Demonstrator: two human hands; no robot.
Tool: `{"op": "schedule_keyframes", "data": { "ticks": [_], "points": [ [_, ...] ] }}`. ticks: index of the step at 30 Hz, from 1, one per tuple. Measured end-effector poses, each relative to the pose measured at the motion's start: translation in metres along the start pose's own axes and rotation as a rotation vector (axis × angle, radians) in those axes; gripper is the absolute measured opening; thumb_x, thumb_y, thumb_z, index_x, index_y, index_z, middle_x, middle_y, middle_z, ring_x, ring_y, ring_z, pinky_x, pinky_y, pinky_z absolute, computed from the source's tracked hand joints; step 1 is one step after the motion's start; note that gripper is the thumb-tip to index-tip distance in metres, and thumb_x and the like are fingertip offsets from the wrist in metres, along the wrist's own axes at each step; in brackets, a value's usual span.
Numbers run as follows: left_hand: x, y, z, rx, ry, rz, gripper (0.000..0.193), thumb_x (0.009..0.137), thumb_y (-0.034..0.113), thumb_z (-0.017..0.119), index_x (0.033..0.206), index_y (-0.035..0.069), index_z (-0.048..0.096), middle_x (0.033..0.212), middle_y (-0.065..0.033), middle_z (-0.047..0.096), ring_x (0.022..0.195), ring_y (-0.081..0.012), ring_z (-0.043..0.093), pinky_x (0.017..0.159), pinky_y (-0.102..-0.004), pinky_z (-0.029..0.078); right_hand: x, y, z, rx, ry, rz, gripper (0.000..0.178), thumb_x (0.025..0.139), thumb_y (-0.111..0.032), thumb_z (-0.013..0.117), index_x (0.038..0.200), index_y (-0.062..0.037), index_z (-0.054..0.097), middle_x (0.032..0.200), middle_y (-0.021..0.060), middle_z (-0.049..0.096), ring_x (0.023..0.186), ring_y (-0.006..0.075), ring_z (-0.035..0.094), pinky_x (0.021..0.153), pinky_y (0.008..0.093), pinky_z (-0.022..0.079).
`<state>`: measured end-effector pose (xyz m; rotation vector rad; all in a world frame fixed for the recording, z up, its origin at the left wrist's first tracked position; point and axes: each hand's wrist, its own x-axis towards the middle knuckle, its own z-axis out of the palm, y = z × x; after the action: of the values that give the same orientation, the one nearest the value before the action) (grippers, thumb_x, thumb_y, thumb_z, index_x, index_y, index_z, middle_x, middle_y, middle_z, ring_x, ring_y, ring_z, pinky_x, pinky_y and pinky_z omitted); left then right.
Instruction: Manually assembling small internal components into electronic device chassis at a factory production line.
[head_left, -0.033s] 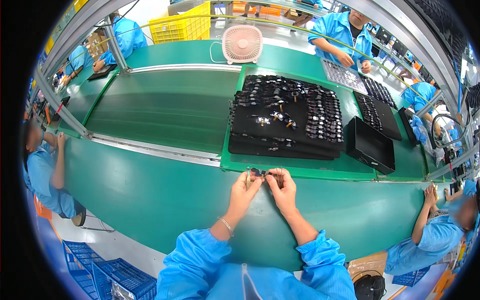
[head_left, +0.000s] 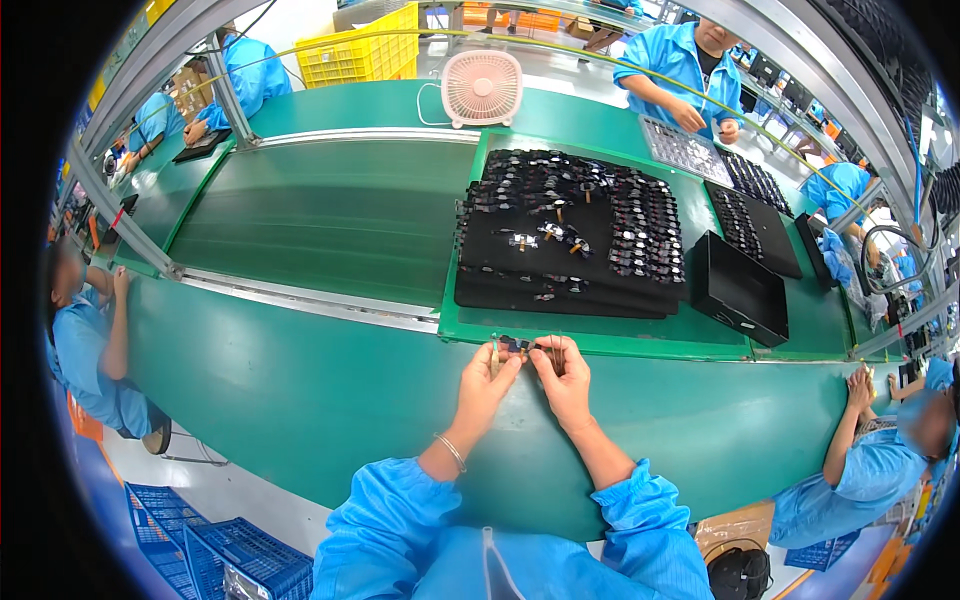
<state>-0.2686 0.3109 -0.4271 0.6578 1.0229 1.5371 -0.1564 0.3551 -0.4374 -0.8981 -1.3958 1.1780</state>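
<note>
My left hand [head_left: 484, 384] and my right hand [head_left: 566, 384] meet just in front of the green mat's near edge. Between their fingertips is a small dark electronic part [head_left: 517, 345], pinched from both sides. A thin, pale greenish tool [head_left: 495, 352] stands up among my left fingers; its kind is too small to tell. Slim brownish prongs [head_left: 558, 352], perhaps tweezers, show by my right fingers. Beyond my hands lies a stack of black foam trays [head_left: 500, 238] bearing rows of small black-and-silver parts [head_left: 645, 225]. Several silver parts with orange tabs [head_left: 553, 231] lie apart in the middle.
Right of the trays sits a black open box [head_left: 740, 290], with another black tray [head_left: 783, 244] behind it. A pink fan [head_left: 481, 88] stands at the back. A sunken green conveyor belt [head_left: 320, 215] runs leftward between metal rails. Co-workers in blue sit or stand around the bench.
</note>
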Motion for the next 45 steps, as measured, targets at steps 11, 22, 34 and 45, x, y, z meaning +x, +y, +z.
{"op": "schedule_keyframes", "data": {
  "ticks": [11, 22, 34, 45],
  "points": [
    [0.003, -0.008, -0.006, 0.078, 0.039, 0.055, 0.013, 0.085, 0.014, 0.056, 0.092, 0.006, 0.048, 0.073, 0.0043, 0.050, 0.052, 0.0002, 0.035, 0.041, -0.0145, 0.025, 0.001, 0.001, 0.002, -0.087, -0.037, -0.114, 0.013, 0.080, 0.001, 0.057, 0.093, 0.0011, 0.054, 0.080, -0.0019, 0.055, 0.067, 0.0011, 0.048, 0.056, 0.0149, 0.040],
    [0.002, -0.009, -0.006, 0.083, 0.066, 0.033, 0.016, 0.082, 0.009, 0.058, 0.096, 0.003, 0.052, 0.084, 0.0023, 0.055, 0.074, -0.0028, 0.048, 0.064, -0.0175, 0.040, 0.001, 0.000, 0.002, -0.080, -0.024, -0.091, 0.013, 0.081, 0.000, 0.057, 0.093, 0.0012, 0.054, 0.083, -0.0013, 0.055, 0.070, 0.0018, 0.050, 0.061, 0.0157, 0.041],
    [0.002, -0.007, -0.002, 0.153, 0.035, 0.148, 0.013, 0.086, 0.017, 0.055, 0.095, 0.007, 0.052, 0.065, 0.0066, 0.046, 0.050, 0.0005, 0.033, 0.042, -0.0155, 0.025, -0.001, 0.004, -0.002, -0.053, -0.046, -0.009, 0.016, 0.080, 0.001, 0.058, 0.094, 0.0017, 0.052, 0.092, 0.0059, 0.057, 0.087, 0.0114, 0.056, 0.074, 0.0224, 0.046],
    [0.036, 0.017, -0.021, -0.149, 0.105, 0.053, 0.044, 0.090, 0.018, 0.047, 0.126, -0.002, 0.031, 0.113, -0.0151, 0.051, 0.058, -0.0087, 0.049, 0.048, -0.0186, 0.038, 0.017, -0.007, -0.030, 0.568, 0.227, 0.278, 0.009, 0.089, -0.016, 0.049, 0.093, -0.0084, 0.046, 0.083, 0.0017, 0.052, 0.061, 0.0054, 0.043, 0.044, 0.0151, 0.029]
  ]
}}
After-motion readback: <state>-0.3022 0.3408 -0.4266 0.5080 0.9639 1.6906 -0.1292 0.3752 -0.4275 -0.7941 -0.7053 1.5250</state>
